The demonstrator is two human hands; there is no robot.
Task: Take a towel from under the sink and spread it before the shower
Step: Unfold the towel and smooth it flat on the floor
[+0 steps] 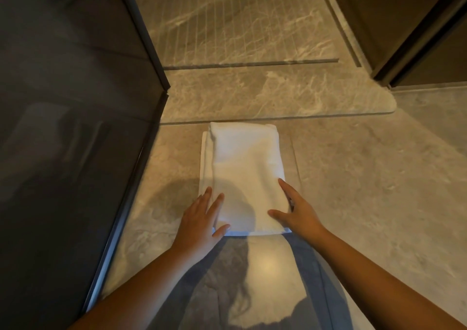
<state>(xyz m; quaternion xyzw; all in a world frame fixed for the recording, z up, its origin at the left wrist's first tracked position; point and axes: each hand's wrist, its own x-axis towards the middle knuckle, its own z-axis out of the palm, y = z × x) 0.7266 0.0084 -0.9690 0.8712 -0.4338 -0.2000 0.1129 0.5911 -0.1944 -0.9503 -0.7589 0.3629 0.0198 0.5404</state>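
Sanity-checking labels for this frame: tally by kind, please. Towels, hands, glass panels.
white towel, folded, on the floor: 1
Hands, both resting on it, left hand and right hand: 2
dark glass panel, at the left: 1
Total: 4

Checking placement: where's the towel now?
Head view, centre: folded towel lies on the floor before the shower threshold, left hand and right hand at its near end.
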